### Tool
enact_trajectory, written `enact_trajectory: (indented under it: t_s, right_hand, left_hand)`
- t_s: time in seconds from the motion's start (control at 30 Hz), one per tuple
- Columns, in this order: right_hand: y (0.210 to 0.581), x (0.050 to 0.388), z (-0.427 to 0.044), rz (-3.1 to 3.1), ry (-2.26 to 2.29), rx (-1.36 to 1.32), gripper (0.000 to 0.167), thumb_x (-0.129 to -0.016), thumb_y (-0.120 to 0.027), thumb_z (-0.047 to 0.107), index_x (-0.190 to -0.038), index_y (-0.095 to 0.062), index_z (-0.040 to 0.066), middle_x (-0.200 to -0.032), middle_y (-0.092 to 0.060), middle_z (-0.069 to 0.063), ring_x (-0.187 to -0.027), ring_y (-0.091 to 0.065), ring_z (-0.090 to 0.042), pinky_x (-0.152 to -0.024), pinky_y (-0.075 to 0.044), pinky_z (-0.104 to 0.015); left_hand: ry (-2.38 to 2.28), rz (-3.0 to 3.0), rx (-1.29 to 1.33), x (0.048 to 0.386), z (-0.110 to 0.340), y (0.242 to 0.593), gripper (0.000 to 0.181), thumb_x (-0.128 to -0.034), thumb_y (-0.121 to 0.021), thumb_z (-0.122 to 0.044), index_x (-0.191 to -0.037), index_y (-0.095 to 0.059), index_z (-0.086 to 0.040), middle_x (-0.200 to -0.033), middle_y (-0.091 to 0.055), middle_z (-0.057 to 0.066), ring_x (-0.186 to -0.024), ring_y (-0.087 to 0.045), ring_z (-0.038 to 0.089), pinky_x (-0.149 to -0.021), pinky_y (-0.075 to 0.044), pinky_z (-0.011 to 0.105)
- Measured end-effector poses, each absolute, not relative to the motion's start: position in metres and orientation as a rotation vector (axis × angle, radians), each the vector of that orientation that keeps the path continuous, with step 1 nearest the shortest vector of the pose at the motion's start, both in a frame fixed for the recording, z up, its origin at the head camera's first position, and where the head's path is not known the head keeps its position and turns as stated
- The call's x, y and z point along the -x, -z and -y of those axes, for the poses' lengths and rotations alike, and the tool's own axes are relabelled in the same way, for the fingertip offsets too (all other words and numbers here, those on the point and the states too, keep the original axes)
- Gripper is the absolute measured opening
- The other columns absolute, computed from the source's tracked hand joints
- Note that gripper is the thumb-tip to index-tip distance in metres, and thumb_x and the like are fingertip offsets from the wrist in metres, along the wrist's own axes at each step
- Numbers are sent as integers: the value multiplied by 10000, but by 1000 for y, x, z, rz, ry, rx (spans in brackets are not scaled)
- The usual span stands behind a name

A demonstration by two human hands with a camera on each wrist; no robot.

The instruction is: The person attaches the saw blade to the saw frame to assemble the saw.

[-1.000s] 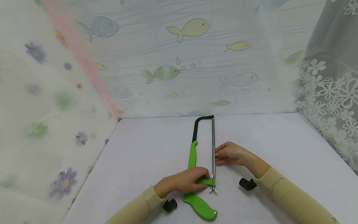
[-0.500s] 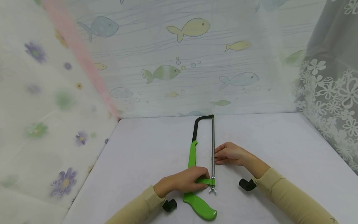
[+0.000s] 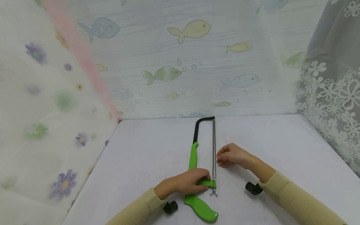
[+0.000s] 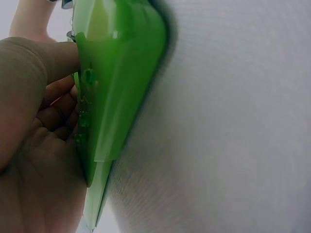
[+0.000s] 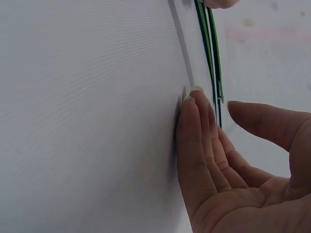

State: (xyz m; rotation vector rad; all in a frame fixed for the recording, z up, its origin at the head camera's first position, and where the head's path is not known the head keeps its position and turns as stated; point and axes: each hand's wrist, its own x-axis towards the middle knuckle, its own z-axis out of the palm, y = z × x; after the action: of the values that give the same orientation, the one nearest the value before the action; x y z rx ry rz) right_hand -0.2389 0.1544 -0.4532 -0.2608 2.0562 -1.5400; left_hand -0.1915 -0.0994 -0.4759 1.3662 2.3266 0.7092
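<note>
A hacksaw (image 3: pixel 193 156) with a green grip and black front bow lies flat on the white table. Its thin metal blade (image 3: pixel 214 147) points away from me, on the right side of the frame. My left hand (image 3: pixel 187 181) holds the saw by its green lower frame, thumb and fingers around the short crosspiece by the wing nut (image 3: pixel 214 192). In the left wrist view the green frame (image 4: pixel 114 87) hides some of those fingertips. Just right of the blade is my right hand (image 3: pixel 234 155), holding nothing. The right wrist view shows its fingers (image 5: pixel 189 126) extended near the tabletop, thumb apart.
White cloth covers the table (image 3: pixel 146 150). A fish-printed curtain (image 3: pixel 157 53) hangs behind it, a flowered sheet (image 3: pixel 50 125) on the left and grey lace (image 3: pixel 334 93) on the right. A black wrist-camera mount (image 3: pixel 170 207) sits under the left cuff, another under the right.
My right hand has drawn slightly right, away from the blade, and its fingers now stand apart from it. The left hand keeps its hold and the hacksaw stays in place.
</note>
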Motion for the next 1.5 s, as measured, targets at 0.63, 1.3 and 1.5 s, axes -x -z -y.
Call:
enact_trajectory:
  t_s: [0.63, 1.3, 1.5]
  right_hand:
    - [451, 170, -150, -2074, 1252, 815, 222, -988, -662, 179, -835, -691, 21, -630, -577, 37, -536, -501, -57, -489, -399, -210]
    - [462, 155, -140, -1964, 1253, 787, 429, -991, -674, 280, -703, -688, -38, -549, -566, 34, -457, -443, -28, -437, -336, -198]
    - [463, 153, -136, -2016, 1258, 726, 464, -977, -692, 313, -662, -686, -29, -519, -594, 23, -424, -498, -52, -411, -362, -208]
  left_hand:
    - [-718, -2326, -1371, 190, 100, 473, 79, -1012, -652, -154, -1076, -607, -138, -969, -579, -120, -860, -498, -13, -791, -432, 125]
    - [-725, -2315, -1398, 191, 100, 473, 69, -1010, -645, -122, -1062, -599, -126, -952, -575, -109, -861, -499, -8, -796, -426, 117]
    - [-726, -2308, -1406, 192, 100, 474, 80, -1008, -643, -108, -1073, -599, -120, -965, -584, -99, -869, -499, -10, -801, -424, 114]
